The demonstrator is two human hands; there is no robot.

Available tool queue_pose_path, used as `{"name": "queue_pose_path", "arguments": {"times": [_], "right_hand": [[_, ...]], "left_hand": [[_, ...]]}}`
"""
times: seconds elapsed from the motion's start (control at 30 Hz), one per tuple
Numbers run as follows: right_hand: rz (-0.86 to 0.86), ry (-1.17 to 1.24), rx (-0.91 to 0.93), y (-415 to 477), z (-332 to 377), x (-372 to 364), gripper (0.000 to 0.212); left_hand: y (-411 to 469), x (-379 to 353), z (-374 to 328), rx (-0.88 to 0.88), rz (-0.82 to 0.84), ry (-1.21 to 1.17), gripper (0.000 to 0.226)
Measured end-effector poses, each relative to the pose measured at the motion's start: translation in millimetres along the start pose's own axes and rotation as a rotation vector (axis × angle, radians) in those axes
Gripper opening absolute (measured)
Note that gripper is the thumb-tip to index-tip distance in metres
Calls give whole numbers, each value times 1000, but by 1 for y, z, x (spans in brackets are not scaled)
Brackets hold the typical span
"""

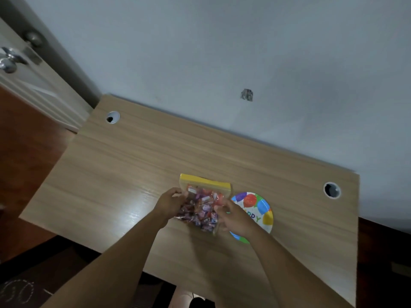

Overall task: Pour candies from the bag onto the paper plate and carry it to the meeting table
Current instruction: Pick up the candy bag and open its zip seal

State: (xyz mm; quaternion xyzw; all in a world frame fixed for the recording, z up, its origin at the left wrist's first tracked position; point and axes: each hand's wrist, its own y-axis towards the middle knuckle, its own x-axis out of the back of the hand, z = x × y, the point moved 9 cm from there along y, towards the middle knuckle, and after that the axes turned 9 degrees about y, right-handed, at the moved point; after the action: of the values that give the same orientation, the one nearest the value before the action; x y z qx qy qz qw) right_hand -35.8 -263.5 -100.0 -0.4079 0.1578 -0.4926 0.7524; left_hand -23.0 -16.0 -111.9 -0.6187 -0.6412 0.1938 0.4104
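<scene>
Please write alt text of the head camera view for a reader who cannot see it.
Both hands, left hand and right hand, grip a clear candy bag with a yellow top on a wooden desk. A balloon-print paper plate lies right of it.

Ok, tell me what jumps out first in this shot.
The clear, yellow-topped bag of wrapped candies stands out mid-desk, gripped by the left hand and right hand. Just right of it lies a round paper plate printed with bright balloons, partly hidden by the right hand, on the light wooden desk.
</scene>
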Motion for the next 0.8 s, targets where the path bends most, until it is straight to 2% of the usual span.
{"name": "queue_pose_path", "arguments": {"times": [0.07,0.17,0.23,0.3,0.37,0.43,0.5,0.6,0.7,0.8], "right_hand": [[-60,-79,59,-13,17,8,51],[-190,-140,173,-30,39,25,34],[-284,-215,321,-46,59,37,37],[-337,-297,459,-62,76,44,40],[-304,-354,528,-77,85,45,43],[-177,-367,499,-90,87,37,44],[-78,-359,457,-105,86,27,35],[-114,-304,479,-120,88,27,19],[-152,-282,487,-133,87,28,17],[-114,-130,423,-139,77,27,14]], "left_hand": [[-10,4,-12,-104,-75,59,11],[-28,16,-31,-341,-204,256,19],[-46,16,-44,-469,-236,323,9],[-69,16,-62,-588,-252,315,11],[-90,15,-73,-672,-238,306,15],[-108,13,-77,-688,-196,252,16],[-125,13,-80,-701,-165,181,15],[-143,12,-81,-699,-142,94,15],[-151,11,-76,-639,-128,58,12],[-162,9,-70,-570,-116,26,10]]}}
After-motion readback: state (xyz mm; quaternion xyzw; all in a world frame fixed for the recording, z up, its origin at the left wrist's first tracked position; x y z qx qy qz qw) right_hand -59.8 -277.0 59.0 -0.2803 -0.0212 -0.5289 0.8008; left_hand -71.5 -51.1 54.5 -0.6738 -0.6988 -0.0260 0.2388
